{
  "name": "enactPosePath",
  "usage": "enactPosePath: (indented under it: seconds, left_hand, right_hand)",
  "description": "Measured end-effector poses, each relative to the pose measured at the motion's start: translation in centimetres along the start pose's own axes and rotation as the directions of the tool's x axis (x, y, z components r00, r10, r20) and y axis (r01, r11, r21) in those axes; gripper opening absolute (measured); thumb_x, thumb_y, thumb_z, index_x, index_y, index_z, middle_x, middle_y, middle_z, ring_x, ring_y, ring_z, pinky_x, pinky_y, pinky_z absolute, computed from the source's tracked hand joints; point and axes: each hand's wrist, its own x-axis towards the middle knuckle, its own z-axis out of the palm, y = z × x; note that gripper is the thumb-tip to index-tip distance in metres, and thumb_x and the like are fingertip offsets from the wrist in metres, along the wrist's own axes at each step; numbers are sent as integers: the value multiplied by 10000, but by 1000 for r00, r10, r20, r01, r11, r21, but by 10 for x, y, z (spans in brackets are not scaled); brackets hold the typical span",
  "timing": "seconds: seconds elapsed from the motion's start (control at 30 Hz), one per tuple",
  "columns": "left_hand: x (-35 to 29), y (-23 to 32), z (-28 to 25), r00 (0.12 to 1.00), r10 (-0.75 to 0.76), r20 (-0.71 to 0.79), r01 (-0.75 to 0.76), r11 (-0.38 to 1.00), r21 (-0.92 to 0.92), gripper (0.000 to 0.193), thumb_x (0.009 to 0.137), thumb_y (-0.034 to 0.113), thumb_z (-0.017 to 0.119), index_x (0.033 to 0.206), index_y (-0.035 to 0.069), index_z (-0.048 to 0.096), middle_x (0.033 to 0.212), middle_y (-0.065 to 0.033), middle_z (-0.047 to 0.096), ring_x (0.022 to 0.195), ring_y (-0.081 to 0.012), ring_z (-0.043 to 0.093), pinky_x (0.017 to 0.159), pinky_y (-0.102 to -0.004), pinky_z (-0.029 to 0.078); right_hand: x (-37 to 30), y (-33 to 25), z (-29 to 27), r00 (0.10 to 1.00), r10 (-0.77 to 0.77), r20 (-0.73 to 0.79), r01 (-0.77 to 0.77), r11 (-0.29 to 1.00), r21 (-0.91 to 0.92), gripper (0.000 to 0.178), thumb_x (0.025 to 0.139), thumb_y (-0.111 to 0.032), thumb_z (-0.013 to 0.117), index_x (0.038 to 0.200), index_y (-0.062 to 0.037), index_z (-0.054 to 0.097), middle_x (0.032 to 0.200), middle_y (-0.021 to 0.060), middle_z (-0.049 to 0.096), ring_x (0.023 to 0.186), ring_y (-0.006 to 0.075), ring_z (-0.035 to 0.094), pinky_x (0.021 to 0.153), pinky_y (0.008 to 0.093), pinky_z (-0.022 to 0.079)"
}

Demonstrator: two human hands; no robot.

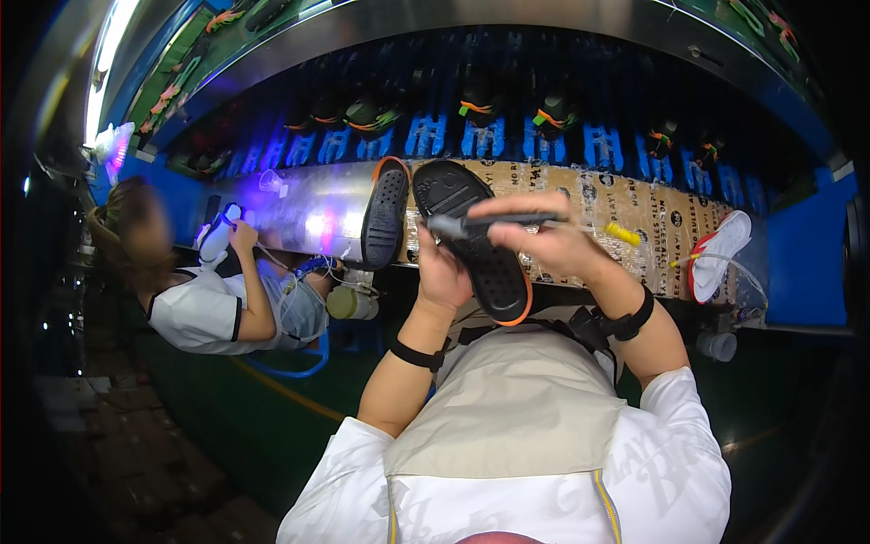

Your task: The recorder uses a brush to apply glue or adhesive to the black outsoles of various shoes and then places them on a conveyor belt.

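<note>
My left hand [442, 272] is closed on a black shoe sole [497, 279] with an orange rim, gripping its left edge. The sole is tilted over the front edge of the bench, its studded inner face toward me. In my right hand [548, 238] is a brush with a dark handle [517, 218], held between thumb and fingers. Its blurred grey head [444, 226] is over the sole, close to my left fingertips; whether it touches the sole I cannot tell. A second black sole [385, 218] with an orange rim rests on the bench, left of the held one.
Brown printed paper [657, 227] covers part of the bench. A yellow piece [623, 234] lies beyond my right wrist. At right are a white shoe part [721, 258] with red edging and a thin tube. Blue racks [482, 138] carry shoes behind. A co-worker [227, 299] holds a white shoe at left.
</note>
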Motion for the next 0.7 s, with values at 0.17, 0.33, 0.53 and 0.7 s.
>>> enactPosePath:
  seconds: [0.17, 0.33, 0.53, 0.7]
  left_hand:
    - [6, 4, 9, 996, 5, -85, -6, 1000, -6, 724, 1073, 670, 300, 1479, 117, 531, 1457, -103, 591, 1343, -281, 567, 1155, -466, 453]
    - [8, 22, 10, 1000, 27, -10, -29, 990, -141, 685, 1068, 649, 345, 1432, 117, 577, 1344, -112, 669, 1200, -285, 656, 1075, -476, 516]
    - [22, 38, 4, 988, 22, 154, -13, 998, -58, 842, 995, 765, 336, 1409, 74, 584, 1283, -179, 681, 1142, -405, 665, 1037, -541, 531]
    - [27, 50, 26, 993, 116, 5, -115, 987, -112, 906, 951, 809, 363, 1337, 26, 605, 1134, -220, 688, 1015, -377, 666, 952, -539, 543]
  right_hand:
    - [4, -11, -4, 969, -168, 183, 231, 882, -410, 255, 877, -61, 736, 1128, -44, 776, 1054, 152, 765, 975, 253, 721, 887, 359, 554]
    - [0, -3, 0, 991, -132, -21, 125, 970, -207, 328, 820, -158, 816, 1136, -88, 760, 934, 94, 744, 859, 296, 686, 809, 403, 510]
    - [-5, -17, 13, 917, -281, 282, 365, 878, -311, 265, 846, -115, 776, 1110, -103, 752, 916, 66, 737, 864, 260, 688, 845, 381, 455]
    - [-6, -21, 17, 944, -288, 164, 330, 784, -526, 319, 838, -94, 810, 1153, -83, 761, 891, 60, 723, 840, 226, 674, 809, 379, 454]
